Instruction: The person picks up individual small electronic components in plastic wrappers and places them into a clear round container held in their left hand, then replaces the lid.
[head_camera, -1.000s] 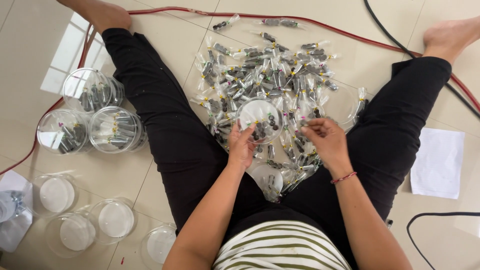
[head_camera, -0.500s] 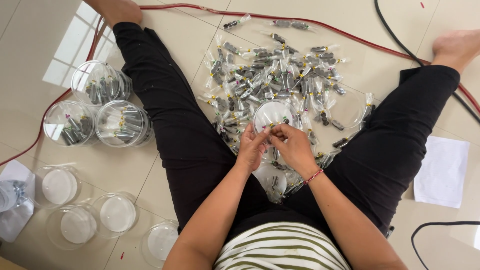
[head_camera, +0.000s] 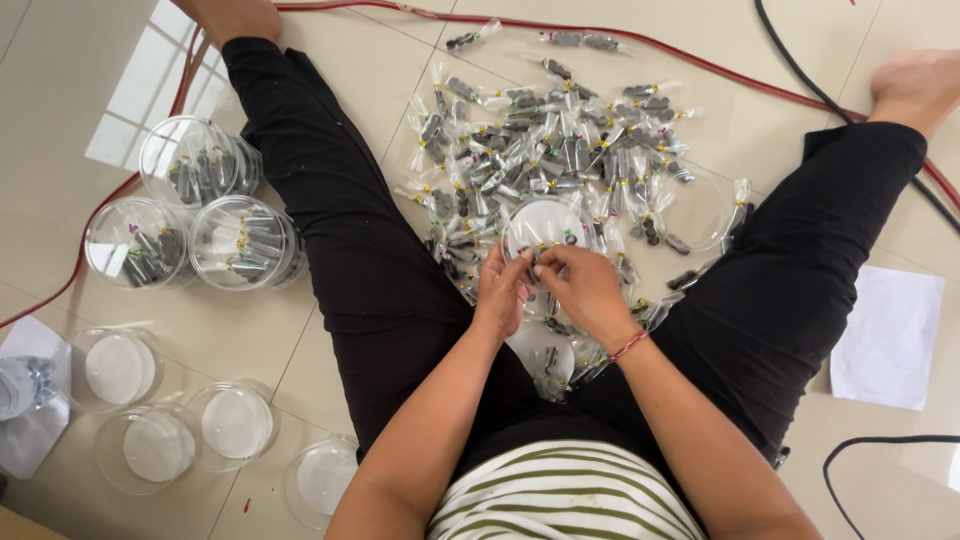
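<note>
Many clear, twist-tied packets (head_camera: 560, 150) of dark parts

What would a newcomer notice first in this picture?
First, the wide heap of small clear plastic packets with dark metal parts, spread on the pale tiled floor between the seated person's black-trousered legs. At its near edge, the left hand and right hand meet beside a round clear plastic container. Three filled round clear tubs stand at the left.
</note>
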